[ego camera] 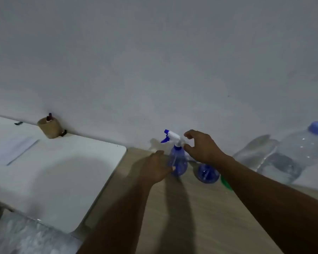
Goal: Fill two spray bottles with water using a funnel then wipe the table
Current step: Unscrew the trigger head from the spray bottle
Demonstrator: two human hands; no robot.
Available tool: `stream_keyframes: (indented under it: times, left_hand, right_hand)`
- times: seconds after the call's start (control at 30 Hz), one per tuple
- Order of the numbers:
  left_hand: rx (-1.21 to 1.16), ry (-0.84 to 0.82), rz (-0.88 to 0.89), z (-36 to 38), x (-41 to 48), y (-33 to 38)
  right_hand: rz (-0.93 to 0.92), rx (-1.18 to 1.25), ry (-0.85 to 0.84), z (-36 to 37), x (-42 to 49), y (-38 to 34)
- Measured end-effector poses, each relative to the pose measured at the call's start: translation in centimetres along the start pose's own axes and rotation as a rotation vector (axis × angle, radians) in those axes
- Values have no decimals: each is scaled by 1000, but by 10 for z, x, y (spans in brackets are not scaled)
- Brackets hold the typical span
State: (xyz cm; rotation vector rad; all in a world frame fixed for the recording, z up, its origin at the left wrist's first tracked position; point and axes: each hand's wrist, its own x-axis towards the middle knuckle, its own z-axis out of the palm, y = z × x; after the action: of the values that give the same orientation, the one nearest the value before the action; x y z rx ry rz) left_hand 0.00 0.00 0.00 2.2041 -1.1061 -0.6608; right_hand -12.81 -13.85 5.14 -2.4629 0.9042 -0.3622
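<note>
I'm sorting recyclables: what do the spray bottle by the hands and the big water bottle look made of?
Spray bottle: looks like see-through blue plastic, glossy, with an opaque white-and-blue plastic trigger head. Big water bottle: likely clear thin plastic with shiny glints and a solid blue cap.

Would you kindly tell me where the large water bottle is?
The large water bottle stands at the far right against the wall, beyond the right hand.

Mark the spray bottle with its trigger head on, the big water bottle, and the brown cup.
spray bottle [178, 162], head view, on its blue body
water bottle [293, 154], head view, on its clear side
brown cup [51, 128], head view, on its outer wall
</note>
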Motion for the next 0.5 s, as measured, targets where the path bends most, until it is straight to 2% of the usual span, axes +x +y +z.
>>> stream_keyframes:
  times: [0.2, 0.33, 0.4, 0.5]
  left_hand:
    - [-21, 17, 57, 27, 43, -14]
    - [-134, 9, 34, 40, 49, -15]
    - [-214, -34, 20, 42, 39, -21]
    - [-177, -58, 22, 43, 17, -36]
  right_hand:
    - [35, -20, 38, 31, 17, -4]
    - [59, -59, 88, 34, 15, -6]
    - [70, -66, 64, 33, 7, -10]
    - [47, -81, 2, 32, -12, -23]
